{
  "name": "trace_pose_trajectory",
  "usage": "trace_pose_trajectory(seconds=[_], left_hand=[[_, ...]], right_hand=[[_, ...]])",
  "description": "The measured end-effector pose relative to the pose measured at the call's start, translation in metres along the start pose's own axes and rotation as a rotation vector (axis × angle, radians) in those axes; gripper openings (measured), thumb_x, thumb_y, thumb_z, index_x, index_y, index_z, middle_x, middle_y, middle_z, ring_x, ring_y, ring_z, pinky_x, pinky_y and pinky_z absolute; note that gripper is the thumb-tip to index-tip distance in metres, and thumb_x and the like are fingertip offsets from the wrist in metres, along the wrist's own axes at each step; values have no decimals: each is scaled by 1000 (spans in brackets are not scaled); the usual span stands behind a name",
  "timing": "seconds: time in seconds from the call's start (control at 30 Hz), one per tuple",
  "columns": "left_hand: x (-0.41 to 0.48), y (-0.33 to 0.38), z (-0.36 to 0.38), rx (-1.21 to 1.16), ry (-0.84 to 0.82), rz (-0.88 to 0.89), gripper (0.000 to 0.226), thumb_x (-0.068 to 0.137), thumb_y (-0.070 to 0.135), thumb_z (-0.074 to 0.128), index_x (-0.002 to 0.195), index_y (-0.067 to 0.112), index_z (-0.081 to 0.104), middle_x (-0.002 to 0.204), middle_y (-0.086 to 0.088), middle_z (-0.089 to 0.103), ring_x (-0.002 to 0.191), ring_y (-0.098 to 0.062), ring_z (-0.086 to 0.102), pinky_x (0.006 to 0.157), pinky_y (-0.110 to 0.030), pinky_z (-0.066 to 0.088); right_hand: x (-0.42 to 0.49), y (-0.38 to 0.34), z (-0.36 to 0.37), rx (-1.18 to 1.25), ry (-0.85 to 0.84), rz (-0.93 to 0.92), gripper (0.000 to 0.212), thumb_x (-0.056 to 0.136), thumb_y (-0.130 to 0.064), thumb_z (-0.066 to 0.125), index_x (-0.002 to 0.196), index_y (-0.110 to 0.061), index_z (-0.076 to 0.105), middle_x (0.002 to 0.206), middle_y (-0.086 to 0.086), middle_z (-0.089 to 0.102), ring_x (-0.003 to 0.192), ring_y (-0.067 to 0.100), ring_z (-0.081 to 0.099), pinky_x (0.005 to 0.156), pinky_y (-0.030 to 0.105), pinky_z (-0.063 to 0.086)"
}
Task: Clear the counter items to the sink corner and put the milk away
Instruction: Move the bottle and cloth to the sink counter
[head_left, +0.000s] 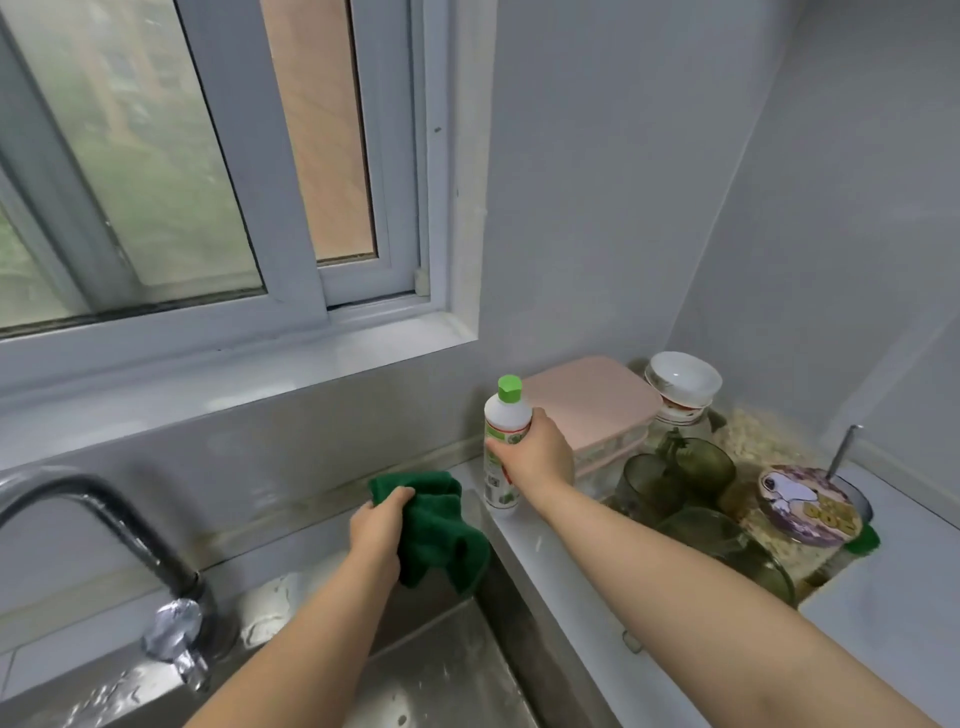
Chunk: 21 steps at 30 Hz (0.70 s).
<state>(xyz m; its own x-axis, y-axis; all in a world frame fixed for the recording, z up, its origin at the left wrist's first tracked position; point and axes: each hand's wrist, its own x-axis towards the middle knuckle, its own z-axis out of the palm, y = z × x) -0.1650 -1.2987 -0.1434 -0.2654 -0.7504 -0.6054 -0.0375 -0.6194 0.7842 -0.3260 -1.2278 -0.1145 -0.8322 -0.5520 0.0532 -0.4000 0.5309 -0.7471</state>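
Bottle and grip are the pairing that matters here: the white bottle (506, 418) with the green cap stands upright at the centre of the frame, its long axis vertical and its base on the pale counter (883, 597) edge just beside the sink (457, 675). The right hand (535, 452) comes in from the lower right and wraps the bottle's middle from the right side, fingers curled round it, cap and lower label showing. The label is too blurred to tell whether this is the milk or another counter item. The left hand (376, 525), just left of and below the bottle, clutches a bunched green cloth (441, 525) over the sink's back rim, so it is occupied; the right hand is plainly the one placed to move the bottle, and a straight lift along the axis looks like the safest start, since glassware crowds its right. Right of the bottle, in the wall corner, sits a pink box (592, 400) with its lid on, contents hidden. Beside it is a stack of white bowls (683, 382), the top one apparently empty. In front stand several green glasses (696, 467), close together, which seem to hold nothing. Further right is a bowl under a cartoon-printed lid (805, 506), with a metal handle (841, 447) sticking up behind it. The faucet (104, 519) arches at the lower left, well apart from both hands.
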Motion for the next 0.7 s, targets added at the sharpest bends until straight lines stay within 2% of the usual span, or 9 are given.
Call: trace_pose_trajectory(seconds=[0.07, 0.23, 0.43, 0.53, 0.57, 0.63, 0.7], left_hand=[[16, 5, 0, -2, -7, -11, 28, 83, 20, 67, 105, 9, 54, 101, -17, 63, 93, -36, 62, 89, -47, 51], [36, 7, 1, 12, -45, -11, 29, 84, 18, 67, 107, 7, 54, 101, -17, 63, 92, -36, 61, 87, -44, 51], [39, -4, 2, 31, -77, -43, 33, 83, 19, 67, 111, 8, 54, 98, -15, 63, 90, -33, 62, 88, -45, 51], [36, -8, 1, 32, -112, -44, 29, 85, 18, 65, 110, 7, 54, 94, -14, 64, 85, -31, 62, 83, -42, 51], [35, -9, 0, 28, -129, -52, 31, 85, 18, 65, 112, 6, 55, 97, -15, 65, 87, -32, 63, 84, -43, 51], [34, -11, -3, 24, -174, -78, 34, 85, 18, 64, 116, 8, 56, 104, -17, 66, 93, -34, 64, 86, -45, 52], [29, -11, -5, 24, -266, -104, 28, 87, 16, 59, 114, 9, 57, 105, -17, 66, 94, -34, 64, 81, -43, 53]], right_hand=[[15, -8, 14, 12, 15, 29, 49, 74, -40, 72, 113, -16, 53, 112, 2, 61, 102, 27, 59, 72, 27, 40], [35, -20, 32, 14, 37, 42, 52, 74, -41, 73, 114, -15, 51, 114, 4, 60, 104, 29, 59, 79, 35, 47], [40, -24, 36, -59, 42, 2, 61, 75, -36, 73, 121, -11, 40, 123, 8, 43, 104, 32, 56, 77, 39, 47], [32, -23, 28, 22, 50, -6, 70, 76, -31, 74, 131, -11, 36, 131, 7, 40, 111, 27, 54, 83, 37, 46], [24, -21, 24, 80, 66, -4, 68, 80, -28, 72, 134, -12, 35, 133, 6, 40, 112, 23, 54, 86, 35, 47], [2, -12, 17, 206, 88, -43, 48, 88, -20, 61, 132, -14, 41, 125, 0, 48, 108, 16, 55, 88, 30, 48], [-18, 2, 13, 219, -22, -53, 28, 93, -15, 53, 121, -13, 52, 112, -2, 55, 104, 15, 55, 89, 27, 47]])
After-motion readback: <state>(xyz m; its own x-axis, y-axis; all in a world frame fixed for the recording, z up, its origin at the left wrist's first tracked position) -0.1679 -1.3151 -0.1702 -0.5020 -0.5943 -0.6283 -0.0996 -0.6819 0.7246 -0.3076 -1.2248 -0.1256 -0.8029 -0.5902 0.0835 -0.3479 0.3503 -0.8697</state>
